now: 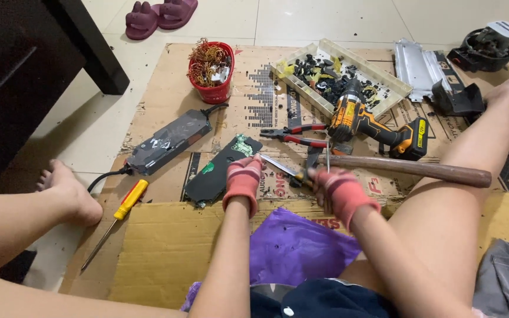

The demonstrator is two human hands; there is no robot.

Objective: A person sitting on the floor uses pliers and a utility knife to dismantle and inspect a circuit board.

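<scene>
While the person sat on the tiled floor [325, 20] with legs spread, a flattened cardboard sheet [166, 241] covered the space between them and carried nearly everything else. A purple plastic bag [298, 247] lay in the lap, just below the hands. Farther out sat a cream plastic tray [384, 73] of black scrap pieces, and touching its near edge rested an orange-and-black cordless drill [372, 126]. A hammer with a long brown wooden handle [407, 169] lay across the cardboard toward the right leg. A black power adapter [169, 141] with its cable lay to the left, and a black circuit board [219, 174] lay just beside the left hand. A red cup [213, 70] full of copper wire stood at the far edge. Red-handled pliers [298, 135] lay near the drill, and a yellow-handled screwdriver [119, 215] lay near the left foot.

Both hands wore pink gloves. The left hand [244, 179] was closed around one end of a slim metal blade [278, 165]. The right hand [340, 188] was closed on a small dark part [304, 175] at the blade's other end, just above the cardboard.
</scene>
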